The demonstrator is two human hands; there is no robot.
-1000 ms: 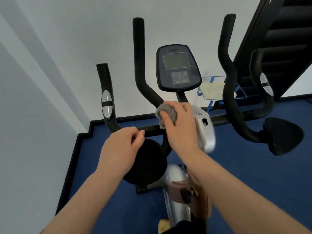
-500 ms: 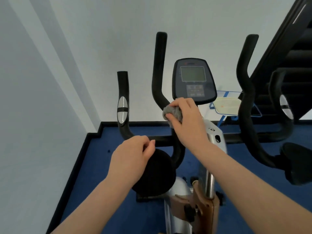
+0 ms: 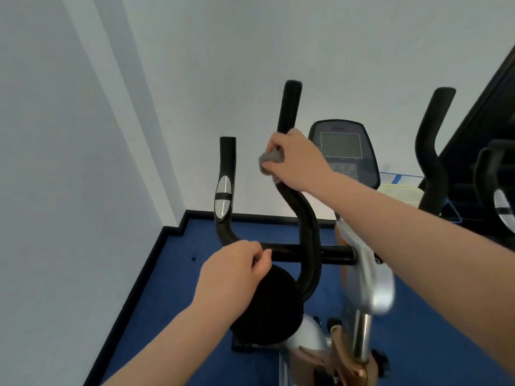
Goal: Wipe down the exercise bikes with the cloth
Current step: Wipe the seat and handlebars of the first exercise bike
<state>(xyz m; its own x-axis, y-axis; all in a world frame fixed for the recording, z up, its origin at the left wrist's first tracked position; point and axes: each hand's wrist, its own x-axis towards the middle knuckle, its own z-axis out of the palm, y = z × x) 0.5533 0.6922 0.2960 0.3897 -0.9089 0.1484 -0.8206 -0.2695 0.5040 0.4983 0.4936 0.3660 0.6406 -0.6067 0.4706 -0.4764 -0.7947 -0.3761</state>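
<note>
— What's closest to you, going out from the display?

— Nearest is the left hand (image 3: 237,270), low and to the left of the display (image 3: 344,147). Its fingers (image 3: 259,250) are curled round the black crossbar (image 3: 306,253), gripping it; I'd say it's there to steady the bike (image 3: 370,277).

— And the round black thing below it?

— A padded disc (image 3: 269,305), just under that hand. Nothing is touching it.

— Where's the cloth?

— Further out, just left of the display. The right hand (image 3: 298,160) has the grey cloth (image 3: 270,160) bunched against the tall curved handlebar (image 3: 305,215), fingers wrapped round both bar and cloth, about halfway up the upright part.

— How will that cloth handle?

— Soft and light, I'd judge; it crumples to fit the bar. Wrapping it round the tube, as here, looks the sensible hold. The foam grip seems slightly tacky, so the cloth may drag rather than slide.

— Anything beyond?

— The shorter handle with the silver sensor (image 3: 223,200), left of the display, looks untouched. To the right of the display stand another black handlebar (image 3: 430,151) and more dark equipment, partly cut off.
</note>
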